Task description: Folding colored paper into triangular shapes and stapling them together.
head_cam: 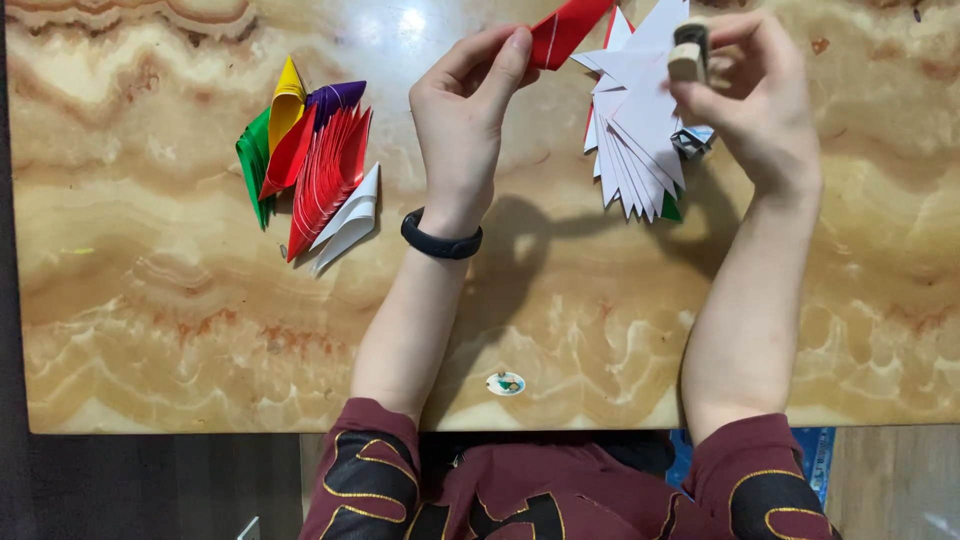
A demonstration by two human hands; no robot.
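Note:
My left hand (462, 110) pinches a folded red paper piece (567, 28) between thumb and fingers near the table's far edge. My right hand (757, 95) grips a small glue stick (689, 50), its tip close to the red piece. Just below the two hands lies a fanned stack of folded paper pieces (635, 140), white sides up, with a bit of green and red at its edges. A black band (441, 240) circles my left wrist.
A pile of folded petals (310, 165) in red, green, yellow, purple and white lies at the left of the marbled orange table (200, 320). A small round sticker (506, 383) sits near the table's front edge.

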